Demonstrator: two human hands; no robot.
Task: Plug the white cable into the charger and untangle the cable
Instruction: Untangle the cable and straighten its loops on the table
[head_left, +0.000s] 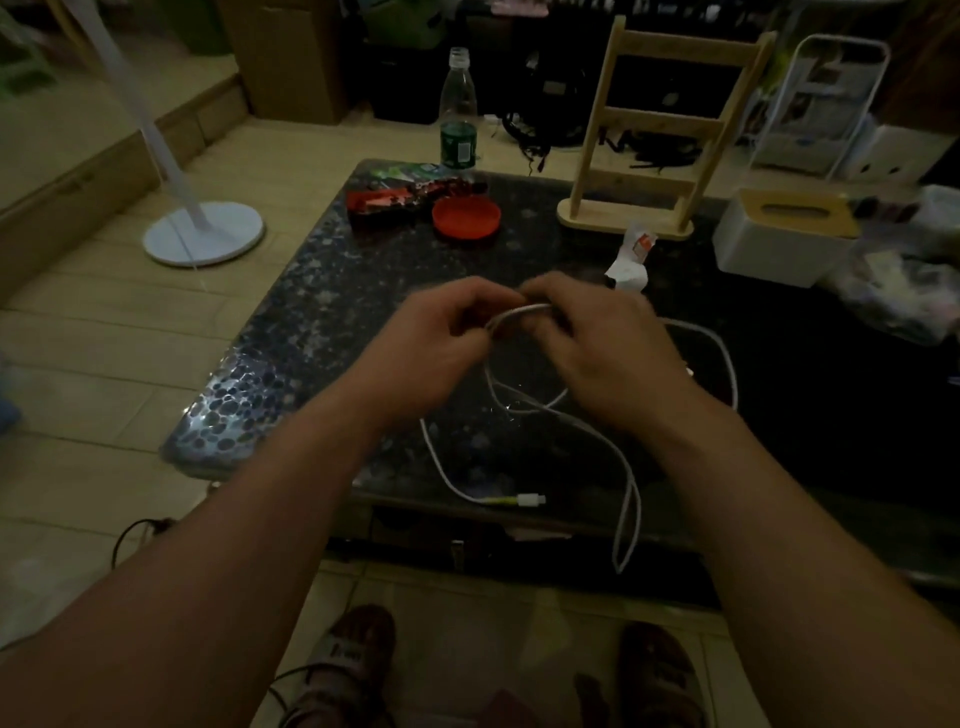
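Note:
A white cable (631, 483) lies in loose loops on the dark speckled table (322, 312). One loop hangs over the front edge. Its white connector (530, 500) with a yellowish collar rests near the front edge. My left hand (441, 343) and my right hand (613, 348) are both above the table's middle, pinching a short stretch of the cable between them. Loops trail down from my fingers to the tabletop. Another bend of the cable curves out to the right of my right hand. I cannot see a charger; my hands hide part of the cable.
A red lid (466, 217) and snack wrappers (400, 195) lie at the table's far left. A plastic bottle (458, 111), a wooden rack (654, 135), a white tissue box (779, 239) and a small white packet (631, 257) stand further back. A white lamp base (203, 240) sits on the floor.

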